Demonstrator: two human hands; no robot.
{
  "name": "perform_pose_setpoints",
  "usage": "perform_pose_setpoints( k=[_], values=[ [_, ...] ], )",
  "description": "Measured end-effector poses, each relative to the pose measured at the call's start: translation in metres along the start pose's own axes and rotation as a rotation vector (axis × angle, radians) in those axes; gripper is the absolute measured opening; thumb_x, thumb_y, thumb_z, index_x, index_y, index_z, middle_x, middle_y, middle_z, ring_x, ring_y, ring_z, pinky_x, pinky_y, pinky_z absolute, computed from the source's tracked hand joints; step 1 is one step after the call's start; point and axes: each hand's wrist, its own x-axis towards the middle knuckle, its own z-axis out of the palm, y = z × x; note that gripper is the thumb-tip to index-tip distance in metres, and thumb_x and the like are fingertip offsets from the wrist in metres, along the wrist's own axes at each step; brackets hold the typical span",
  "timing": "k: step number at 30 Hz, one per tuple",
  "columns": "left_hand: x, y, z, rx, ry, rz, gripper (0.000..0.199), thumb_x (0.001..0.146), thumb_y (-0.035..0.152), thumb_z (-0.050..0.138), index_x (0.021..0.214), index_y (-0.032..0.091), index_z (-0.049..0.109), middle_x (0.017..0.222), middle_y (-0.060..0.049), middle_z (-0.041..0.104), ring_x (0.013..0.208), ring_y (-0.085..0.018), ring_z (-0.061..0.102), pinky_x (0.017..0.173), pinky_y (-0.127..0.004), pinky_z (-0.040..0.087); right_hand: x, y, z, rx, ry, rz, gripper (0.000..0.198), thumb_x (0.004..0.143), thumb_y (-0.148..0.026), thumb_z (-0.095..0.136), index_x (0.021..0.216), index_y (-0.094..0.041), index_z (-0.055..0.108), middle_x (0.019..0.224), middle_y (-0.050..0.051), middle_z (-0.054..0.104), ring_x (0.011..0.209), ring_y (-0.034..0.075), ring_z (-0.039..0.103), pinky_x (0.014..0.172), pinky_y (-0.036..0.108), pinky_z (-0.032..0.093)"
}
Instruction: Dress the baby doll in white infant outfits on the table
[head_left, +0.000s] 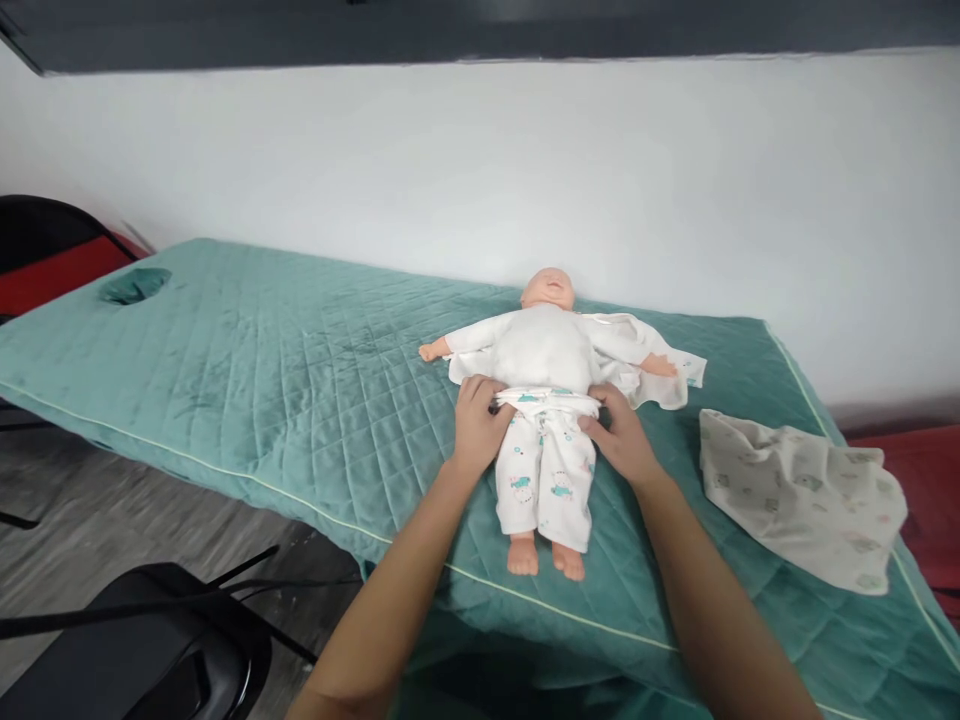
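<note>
A black chair [135, 640] stands at the lower left on a grey floor [67, 520], its back toward the bed [300, 420]. The bed wears a green quilted cover with a pale trim along its edge, and a baby doll [551, 345] lies on it face up, feet pointing to the person. The bare feet [523, 556] poke out of white printed trousers [561, 470], which are pulled up to about the waist. To the right, a crumpled printed cloth [802, 500] lies near the bed's end, apart from the doll. The left hand [476, 418] is at one side of the waistband, nearly closed, fingers curled and holding the fabric; the right hand [621, 435] holds the other side, thumb in front, also mostly closed. Above the waistband the doll's round white belly shows, its arms spread wide, with a loose white garment [626, 325] lying under and beside one of them. The bald head [549, 288] lies close to the white wall [480, 160]. A dark panel [480, 30] runs across the top.
</note>
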Motion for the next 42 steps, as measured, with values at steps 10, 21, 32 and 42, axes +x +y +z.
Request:
perform_pose_setpoints(
  k=[10,21,32,42],
  values=[
    [0.039,-0.016,0.030,-0.009,-0.092,0.024,0.009,0.084,0.013,0.061,0.084,0.021,0.057,0.090,-0.005,0.060,0.093,-0.023,0.053,0.086,-0.037,0.044,0.017,0.006,0.008,0.103,0.092,0.110,0.032,0.075,-0.042,0.078,0.092,-0.024,0.058,0.119,0.006,0.056,0.112,0.025,0.054,0.099,0.041,0.043],
    [0.006,0.001,0.004,-0.114,-0.102,0.006,0.010,0.078,0.014,0.068,0.078,0.021,0.060,0.087,-0.002,0.063,0.088,-0.020,0.055,0.083,-0.035,0.045,0.013,0.004,0.011,-0.149,0.225,-0.082,0.011,0.070,-0.016,0.063,0.070,-0.023,0.054,0.094,0.005,0.056,0.090,0.023,0.055,0.079,0.038,0.043],
    [-0.028,0.011,-0.016,-0.181,-0.205,-0.181,0.003,0.086,0.022,0.063,0.085,0.022,0.059,0.086,-0.001,0.061,0.086,-0.018,0.053,0.080,-0.033,0.043,-0.001,-0.015,0.009,-0.274,0.142,-0.091,0.015,0.069,-0.018,0.056,0.080,-0.025,0.063,0.079,0.003,0.069,0.082,0.025,0.061,0.080,0.040,0.044],
    [-0.022,-0.001,-0.015,-0.349,-0.279,-0.257,0.011,0.084,0.024,0.062,0.095,0.022,0.063,0.108,-0.005,0.060,0.106,-0.020,0.056,0.100,-0.035,0.045,-0.031,-0.046,0.027,-0.246,0.047,0.033,0.010,0.082,-0.029,0.061,0.089,-0.026,0.068,0.086,0.004,0.074,0.083,0.026,0.064,0.080,0.040,0.047]
  ],
)
